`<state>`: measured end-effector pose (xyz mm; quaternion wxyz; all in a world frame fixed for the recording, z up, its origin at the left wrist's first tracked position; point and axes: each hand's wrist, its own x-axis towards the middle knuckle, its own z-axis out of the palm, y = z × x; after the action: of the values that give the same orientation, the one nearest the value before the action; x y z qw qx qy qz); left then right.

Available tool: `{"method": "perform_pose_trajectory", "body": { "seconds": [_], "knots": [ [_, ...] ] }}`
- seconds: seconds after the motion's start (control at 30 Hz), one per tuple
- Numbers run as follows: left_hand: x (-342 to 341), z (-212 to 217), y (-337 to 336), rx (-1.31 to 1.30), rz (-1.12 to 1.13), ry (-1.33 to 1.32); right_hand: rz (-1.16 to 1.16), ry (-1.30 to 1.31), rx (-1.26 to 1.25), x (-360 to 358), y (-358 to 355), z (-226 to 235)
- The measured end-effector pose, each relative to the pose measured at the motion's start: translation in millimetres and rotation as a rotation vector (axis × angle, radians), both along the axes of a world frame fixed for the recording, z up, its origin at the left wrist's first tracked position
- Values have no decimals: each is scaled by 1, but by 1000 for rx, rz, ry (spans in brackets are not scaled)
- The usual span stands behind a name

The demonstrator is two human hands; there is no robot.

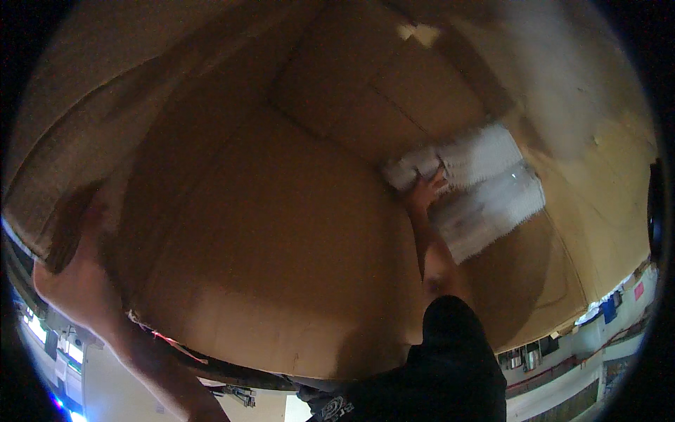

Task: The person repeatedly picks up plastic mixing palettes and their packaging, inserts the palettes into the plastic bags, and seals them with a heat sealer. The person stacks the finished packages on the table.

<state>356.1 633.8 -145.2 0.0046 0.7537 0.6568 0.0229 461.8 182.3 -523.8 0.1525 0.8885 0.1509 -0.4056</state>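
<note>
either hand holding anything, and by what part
The right hand is on the white bundles at their left end; gripping cannot be told. The left hand is at the cardboard box rim, hold unclear.

The head-worn fisheye looks down, close, into a large cardboard box [267, 246].

The right hand [427, 191] is deep inside a large cardboard box [267, 267], fingers spread on white packs [489, 204]. The left hand [84, 257] is at the box's left edge, its fingers dim in shadow.
</note>
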Motion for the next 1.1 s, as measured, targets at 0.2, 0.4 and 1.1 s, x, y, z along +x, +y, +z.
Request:
{"method": "perform_pose_trajectory", "body": {
  "seconds": [0.2, 0.4, 1.1],
  "knots": [
    [4, -3, 3, -56, -161, -81, 128, 13, 52, 23, 27, 52],
    [9, 7, 2, -42, -210, 62, -123, 403, 565, 58, 72, 183],
    [-311, 188, -515, 353, 241, -1292, 1479, 1666, 881, -280, 130, 603]
  ]
}}
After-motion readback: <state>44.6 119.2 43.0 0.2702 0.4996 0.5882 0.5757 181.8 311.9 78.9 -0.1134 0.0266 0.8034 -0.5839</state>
